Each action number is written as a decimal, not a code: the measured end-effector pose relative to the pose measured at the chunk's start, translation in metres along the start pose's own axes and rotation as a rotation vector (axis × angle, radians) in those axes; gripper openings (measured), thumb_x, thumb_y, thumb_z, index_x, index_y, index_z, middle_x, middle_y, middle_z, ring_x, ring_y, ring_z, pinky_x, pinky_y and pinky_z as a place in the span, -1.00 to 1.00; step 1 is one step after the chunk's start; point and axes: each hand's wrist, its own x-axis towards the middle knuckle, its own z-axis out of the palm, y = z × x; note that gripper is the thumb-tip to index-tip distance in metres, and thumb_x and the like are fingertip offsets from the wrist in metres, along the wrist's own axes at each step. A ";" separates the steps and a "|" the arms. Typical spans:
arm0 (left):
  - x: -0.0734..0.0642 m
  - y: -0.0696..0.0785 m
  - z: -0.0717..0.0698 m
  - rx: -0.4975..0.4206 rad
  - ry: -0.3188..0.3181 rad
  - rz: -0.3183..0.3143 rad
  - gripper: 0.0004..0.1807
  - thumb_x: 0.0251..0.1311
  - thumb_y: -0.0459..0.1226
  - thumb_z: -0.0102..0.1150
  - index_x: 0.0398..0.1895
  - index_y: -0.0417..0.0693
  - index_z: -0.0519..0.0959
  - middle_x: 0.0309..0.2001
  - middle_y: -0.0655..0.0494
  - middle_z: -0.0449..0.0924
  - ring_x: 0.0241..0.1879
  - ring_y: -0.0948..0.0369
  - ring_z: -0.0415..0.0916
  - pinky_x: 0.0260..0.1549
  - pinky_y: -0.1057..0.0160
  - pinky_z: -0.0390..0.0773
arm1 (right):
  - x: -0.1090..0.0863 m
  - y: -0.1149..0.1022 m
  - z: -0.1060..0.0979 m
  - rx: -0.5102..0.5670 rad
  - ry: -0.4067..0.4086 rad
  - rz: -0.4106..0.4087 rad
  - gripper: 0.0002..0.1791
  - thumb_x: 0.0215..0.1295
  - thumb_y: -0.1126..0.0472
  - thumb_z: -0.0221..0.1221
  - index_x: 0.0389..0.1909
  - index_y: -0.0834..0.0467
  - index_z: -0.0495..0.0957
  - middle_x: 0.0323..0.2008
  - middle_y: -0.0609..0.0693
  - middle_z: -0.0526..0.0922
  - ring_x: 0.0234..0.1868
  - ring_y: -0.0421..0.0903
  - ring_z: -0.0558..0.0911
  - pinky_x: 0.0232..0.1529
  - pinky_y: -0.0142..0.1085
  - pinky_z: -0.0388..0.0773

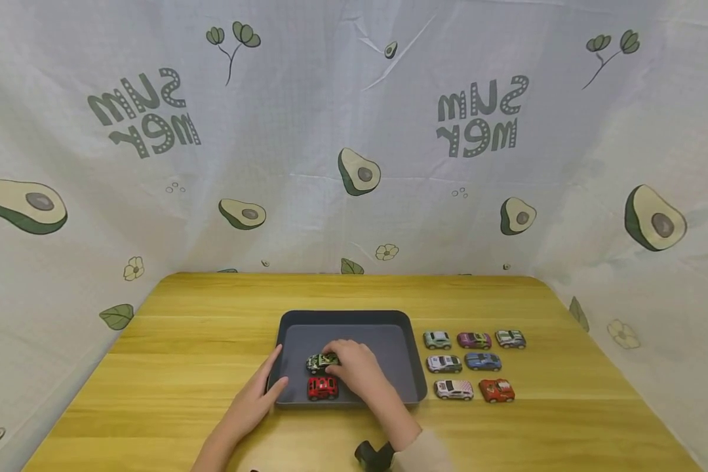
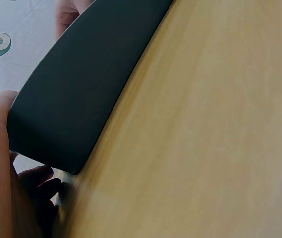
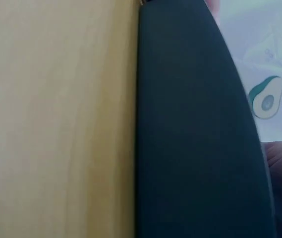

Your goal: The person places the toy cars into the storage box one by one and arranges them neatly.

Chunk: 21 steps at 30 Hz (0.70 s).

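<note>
A small toy car in green-and-black camouflage (image 1: pixel 320 363) sits just left of the frame's centre line, within the left part of the shallow dark-grey rectangular tray (image 1: pixel 415 360). The right hand (image 1: pixel 356 370) pinches its right end between thumb and fingers, apparently to steer it while leaving the other end clear. Just below it in the frame lies a red-and-black toy car (image 1: pixel 322 388) (close enough to leave little spare room on that side). The left hand (image 1: pixel 254 400) grasps the tray's lower-left corner, thumb over the rim and fingers outside, probably to keep it from sliding. Right of the tray, seven more small toy cars (image 1: pixel 482 361) stand in loose rows on the yellowish wood-grain table (image 1: pixel 183 354). A black object (image 1: pixel 374 455) shows at bottom centre, beside the right wrist; a pale avocado-printed cloth (image 1: pixel 307 118) fills the upper frame. In both wrist views the tray's wall blocks sight of the cars.
</note>
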 end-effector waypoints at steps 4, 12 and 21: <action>0.000 0.000 0.000 -0.005 -0.003 0.000 -0.30 0.25 0.05 -0.07 0.42 0.21 -0.03 0.40 -0.06 0.02 0.37 -0.07 0.01 0.26 -0.19 0.09 | 0.001 -0.001 0.005 0.004 -0.004 -0.014 -0.69 0.03 0.08 0.27 -0.15 -0.01 0.59 -0.13 -0.10 0.65 -0.07 -0.06 0.58 -0.07 -0.15 0.49; 0.001 0.001 -0.001 -0.009 -0.004 0.003 -0.30 0.25 0.04 -0.07 0.42 0.21 -0.03 0.40 -0.06 0.02 0.37 -0.08 0.01 0.26 -0.20 0.08 | 0.004 0.001 0.013 -0.007 0.039 -0.036 -0.70 0.04 0.09 0.26 -0.15 -0.01 0.59 -0.16 -0.10 0.66 -0.10 -0.09 0.59 -0.11 -0.18 0.51; 0.000 0.001 0.000 0.001 -0.004 -0.001 -0.30 0.25 0.05 -0.07 0.42 0.20 -0.03 0.40 -0.06 0.03 0.36 -0.08 0.02 0.25 -0.20 0.08 | 0.004 0.002 0.017 -0.025 0.084 -0.048 -0.70 0.03 0.09 0.26 -0.16 -0.01 0.61 -0.17 -0.10 0.66 -0.12 -0.10 0.60 -0.14 -0.18 0.53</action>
